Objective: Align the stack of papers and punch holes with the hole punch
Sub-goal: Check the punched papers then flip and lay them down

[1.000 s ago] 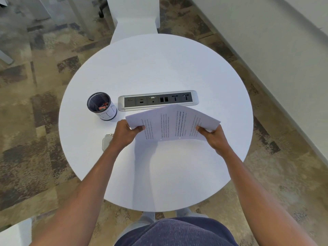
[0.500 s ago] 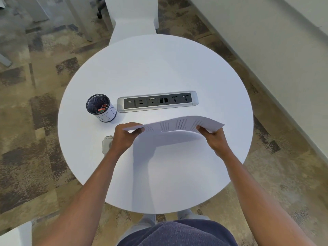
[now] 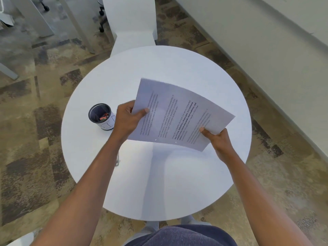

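A stack of printed papers (image 3: 175, 114) is lifted above the round white table (image 3: 159, 183), tilted with its printed face toward me and two punched holes near its lower edge. My left hand (image 3: 126, 119) grips the stack's left edge, thumb on top. My right hand (image 3: 214, 137) pinches the lower right corner. The hole punch (image 3: 117, 159) lies on the table under my left forearm; only a thin metal sliver of it shows.
A black mesh pen cup (image 3: 102, 115) with small items inside stands on the table left of my left hand. A white chair (image 3: 131, 23) is at the table's far side. A wall (image 3: 266, 41) runs along the right. The papers hide the table's power strip.
The papers went from standing on the table, to lying nearly flat, to raised and tilted up toward me. Both hands lifted with the stack, which now covers the power strip.
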Demonstrator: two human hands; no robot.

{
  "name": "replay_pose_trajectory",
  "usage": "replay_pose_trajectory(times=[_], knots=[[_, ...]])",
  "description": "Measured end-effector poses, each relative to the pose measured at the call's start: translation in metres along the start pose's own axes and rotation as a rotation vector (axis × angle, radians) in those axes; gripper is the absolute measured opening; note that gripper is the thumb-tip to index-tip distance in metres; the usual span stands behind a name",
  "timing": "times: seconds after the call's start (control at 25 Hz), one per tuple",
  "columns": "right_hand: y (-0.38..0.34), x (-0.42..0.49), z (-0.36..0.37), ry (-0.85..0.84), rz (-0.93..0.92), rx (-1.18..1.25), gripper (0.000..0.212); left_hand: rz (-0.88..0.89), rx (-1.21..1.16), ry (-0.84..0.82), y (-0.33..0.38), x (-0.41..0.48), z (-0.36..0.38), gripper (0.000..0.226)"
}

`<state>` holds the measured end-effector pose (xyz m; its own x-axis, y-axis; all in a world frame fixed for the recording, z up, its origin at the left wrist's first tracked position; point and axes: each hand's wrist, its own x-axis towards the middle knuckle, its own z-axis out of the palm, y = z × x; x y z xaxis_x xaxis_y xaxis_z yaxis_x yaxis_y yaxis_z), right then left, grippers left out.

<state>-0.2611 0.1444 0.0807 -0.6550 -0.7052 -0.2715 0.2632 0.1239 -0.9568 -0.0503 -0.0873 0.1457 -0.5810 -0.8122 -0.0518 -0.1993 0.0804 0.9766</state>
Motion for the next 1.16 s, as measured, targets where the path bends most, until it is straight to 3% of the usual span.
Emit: replay_pose_trajectory(times=[0.12,0.4,0.52,0.64,0.72,0.8,0.92,1.08,1.16], knots=[[0.01,-0.013,0.003,0.042,0.066,0.145,0.027,0.06,0.121,-0.013,0.019,0.019,0.011,0.016],[0.015,-0.034,-0.031,0.098,0.111,0.254,0.035,0.088,0.307,-0.274,0.04,0.038,0.031,0.015],[-0.008,-0.029,-0.068,0.248,0.039,0.091,0.061,0.079,0.324,-0.416,0.047,0.043,0.037,0.013],[-0.038,-0.021,-0.083,0.082,-0.042,-0.241,0.074,0.091,0.355,-0.569,0.054,0.05,0.049,0.011],[-0.049,-0.014,-0.072,-0.14,0.001,-0.334,0.063,0.092,0.348,-0.667,0.057,0.052,0.061,0.009],[-0.052,-0.011,-0.059,-0.257,0.028,-0.313,0.038,0.071,0.329,-0.734,0.061,0.051,0.073,0.008],[-0.047,-0.012,-0.049,-0.151,-0.019,-0.288,0.01,0.038,0.316,-0.742,0.061,0.053,0.083,0.01],[-0.04,-0.012,-0.053,-0.01,-0.057,-0.284,0.013,0.004,0.307,-0.792,0.065,0.054,0.088,0.02],[-0.039,-0.01,-0.06,0.027,-0.057,-0.252,0.011,0.087,0.278,-0.628,0.063,0.054,0.089,0.031]])
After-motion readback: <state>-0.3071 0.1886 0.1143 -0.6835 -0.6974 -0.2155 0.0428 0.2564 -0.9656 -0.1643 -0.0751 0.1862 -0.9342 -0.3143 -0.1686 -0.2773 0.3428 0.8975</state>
